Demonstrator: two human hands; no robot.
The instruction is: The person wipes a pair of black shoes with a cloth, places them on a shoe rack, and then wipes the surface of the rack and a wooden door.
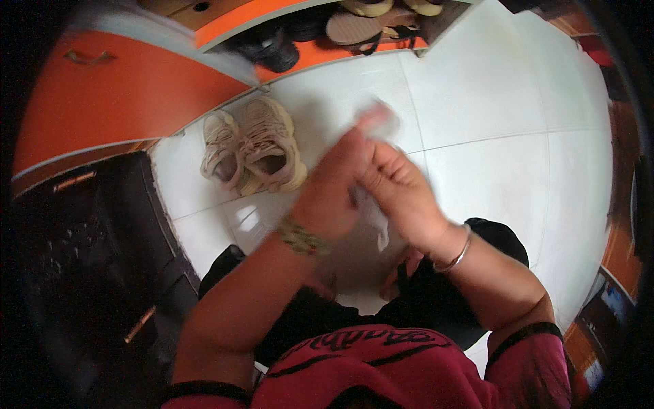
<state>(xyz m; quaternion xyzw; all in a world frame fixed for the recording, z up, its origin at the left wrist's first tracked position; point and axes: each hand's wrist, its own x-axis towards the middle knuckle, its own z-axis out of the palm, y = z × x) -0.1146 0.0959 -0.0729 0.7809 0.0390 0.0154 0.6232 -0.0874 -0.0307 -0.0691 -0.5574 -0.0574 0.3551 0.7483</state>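
In front of my body my two hands meet above the tiled floor. My left hand (340, 179), blurred, has a green beaded bracelet at its wrist, and its fingers point away from me. My right hand (401, 186), with a silver bangle at the wrist, has its fingers curled and touches the left hand near the thumb. A small pale, translucent thing (379, 225) hangs below and between the hands; what it is and which hand grips it cannot be made out. Another blurred pinkish patch shows at the left fingertips.
A pair of beige sneakers (260, 148) stands on the white tiled floor (475, 168) at the left. Beyond are an orange cabinet (133, 92) and a shelf holding several shoes, among them an upturned sole (352, 29). A dark panelled door (102, 245) is at the left.
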